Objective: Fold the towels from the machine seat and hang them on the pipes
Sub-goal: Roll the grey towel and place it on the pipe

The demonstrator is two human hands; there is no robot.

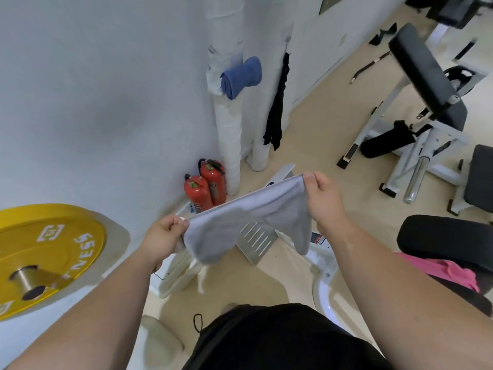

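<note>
**Clerk:** Head view, first entry?

**Keeper:** One grey towel (248,222); held in the air over the floor (314,124); upper edge pulled taut between the two hands; middle sagging; two corners hanging loose below.

**Clerk:** Hands?

**Keeper:** Left hand (162,236), low and near the body; its fingers (177,222) curled, pinching the towel's left end; right hand (324,198), higher and farther out; thumb and fingers pinching the right end; both forearms bare.

**Clerk:** Other towels?

**Keeper:** One blue towel (241,76), folded; hanging high at the nearer of two white-wrapped pipes (226,134) against the wall (what carries it cannot be told); one pink towel (448,271), crumpled, lying at the black machine seat (453,236) on the right, just beside the right forearm.

**Clerk:** Remainder?

**Keeper:** One black cloth (277,110) hanging beside the farther pipe; two red fire extinguishers (205,185) upright on the floor at the foot of the pipes, touching each other; one yellow weight plate (53,247) on a bar at the left; one slotted metal footplate (257,241) behind the grey towel; one black padded bench (424,73) on a white frame, well apart from the hands; black garment (266,340) on the person at the bottom edge.
</note>
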